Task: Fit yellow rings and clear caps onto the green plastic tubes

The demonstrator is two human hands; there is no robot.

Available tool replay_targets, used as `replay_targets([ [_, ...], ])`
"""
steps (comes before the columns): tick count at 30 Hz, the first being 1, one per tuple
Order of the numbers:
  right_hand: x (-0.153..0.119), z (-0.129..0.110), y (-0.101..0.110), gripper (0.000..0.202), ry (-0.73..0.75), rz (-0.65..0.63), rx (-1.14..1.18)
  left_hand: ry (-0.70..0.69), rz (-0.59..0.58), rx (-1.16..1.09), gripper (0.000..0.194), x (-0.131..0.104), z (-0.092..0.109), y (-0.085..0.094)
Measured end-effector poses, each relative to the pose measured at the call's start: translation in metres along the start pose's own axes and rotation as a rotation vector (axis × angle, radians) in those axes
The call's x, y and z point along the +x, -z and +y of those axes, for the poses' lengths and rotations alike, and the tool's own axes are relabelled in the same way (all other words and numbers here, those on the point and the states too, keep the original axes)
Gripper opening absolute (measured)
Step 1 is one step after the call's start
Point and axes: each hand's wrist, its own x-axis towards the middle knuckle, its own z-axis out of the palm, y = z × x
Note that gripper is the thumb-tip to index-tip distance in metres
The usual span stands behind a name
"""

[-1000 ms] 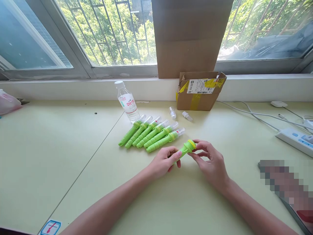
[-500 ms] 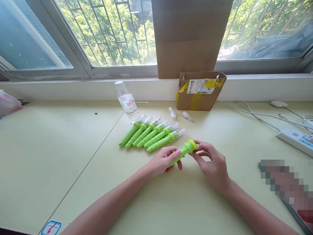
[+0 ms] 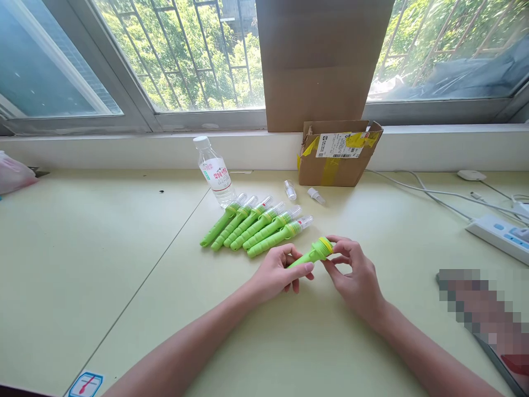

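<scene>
A green plastic handle [image 3: 312, 255] with a yellow ring round its wide end is held over the table, tilted up to the right. My left hand [image 3: 281, 270] is closed round its narrow part, thumb along the top. At the wide end, my right hand [image 3: 355, 270] pinches the yellow ring with its fingertips; whether something small is between them is hidden. Just beyond my left hand, several matching green sticks with clear tips [image 3: 273, 237] lie side by side. Farther back lie a clear plastic piece [image 3: 290, 190] and a whitish clear one [image 3: 316, 196].
A water bottle [image 3: 215, 173] stands behind the sticks. An open cardboard box [image 3: 336, 160] sits against the sill. To the right are a white power strip [image 3: 500, 237], cables [image 3: 438, 192] and a blurred-out flat item [image 3: 483, 331]. A pinkish bag [image 3: 14, 173] lies far left.
My left hand has shifted slightly forward along the green handle, and the handle lies a little flatter. My right hand stays at the ringed end with its fingers slightly moved.
</scene>
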Motion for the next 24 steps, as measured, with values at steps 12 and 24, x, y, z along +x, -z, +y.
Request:
replay_targets([
  [12, -0.0012, 0.0047, -0.0005, 0.025, 0.065, -0.019, -0.055, 0.003, -0.009, 0.064, 0.036, 0.0008, 0.0007, -0.0033],
  [24, -0.0009, 0.0044, -0.0009, 0.019, 0.073, 0.004, -0.103, 0.038, -0.074, 0.077, 0.040, -0.0024, 0.0076, -0.0006],
])
